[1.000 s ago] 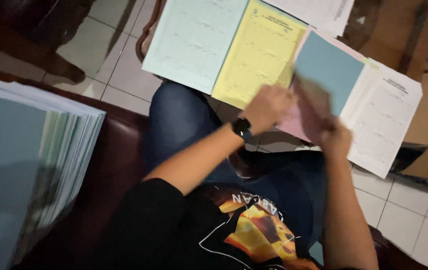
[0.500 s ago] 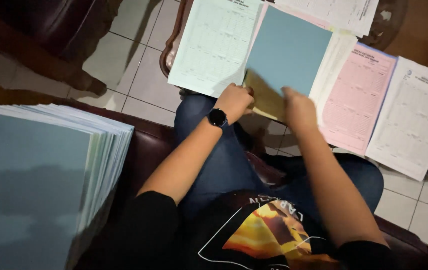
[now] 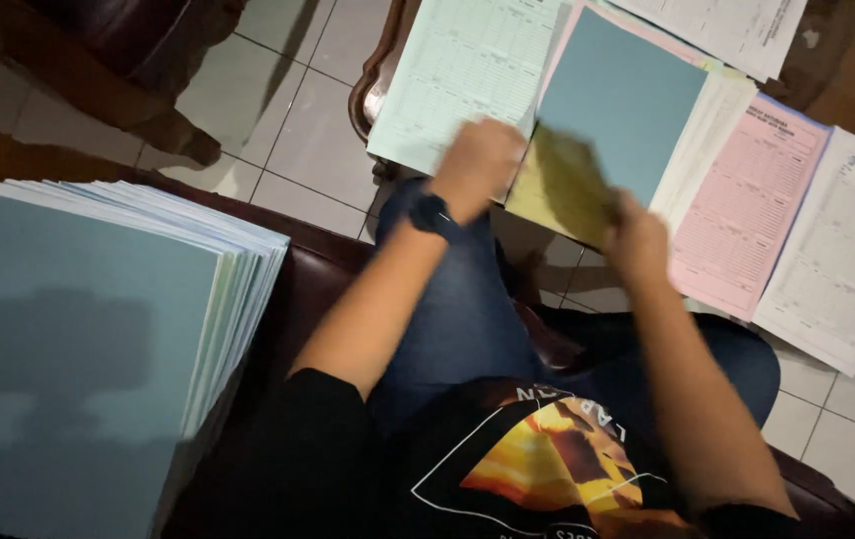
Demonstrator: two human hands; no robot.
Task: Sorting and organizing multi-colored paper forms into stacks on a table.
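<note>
Both hands meet over the near table edge: the left hand [image 3: 480, 160] and right hand [image 3: 634, 238] pinch a yellow sheet [image 3: 559, 186], blurred, lifted above a blue sheet [image 3: 627, 100]. Green forms [image 3: 467, 70] lie left, pink forms [image 3: 747, 200] right.

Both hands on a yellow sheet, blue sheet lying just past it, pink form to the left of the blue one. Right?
Not quite: the pink form lies to the right of the blue sheet, not the left; a pale green form is on the left. The head view shows it. The rest holds: the left hand and right hand are both on the yellow sheet, with the blue sheet just past it.
</note>
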